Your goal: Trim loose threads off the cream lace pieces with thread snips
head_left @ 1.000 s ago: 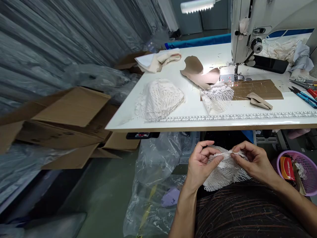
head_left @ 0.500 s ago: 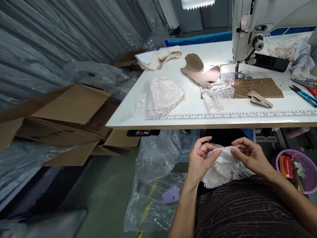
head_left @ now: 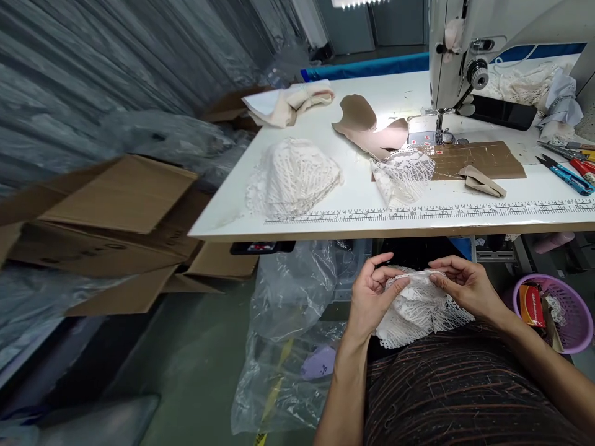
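Over my lap, below the table edge, both hands pinch a small stack of white lace pieces (head_left: 421, 310). My left hand (head_left: 372, 297) grips its left side with thumb and fingers closed. My right hand (head_left: 467, 286) pinches the top edge from the right. On the white sewing table (head_left: 353, 217) lie a bigger stack of white lace (head_left: 292, 176), a single lace piece (head_left: 403, 175) and tan fabric pieces (head_left: 367, 127) by the sewing machine (head_left: 458, 49).
Brown card (head_left: 478, 160) and a folded tan strip (head_left: 481, 181) lie under the needle area. Scissors and snips (head_left: 564, 173) rest at the far right. A purple basket (head_left: 555, 310) stands on the floor right, plastic bags (head_left: 292, 322) under the table, cardboard boxes (head_left: 106, 217) left.
My hands with the lace have risen slightly and shifted a little left; the fingers have reworked their pinch on the top edge. The view has drifted.
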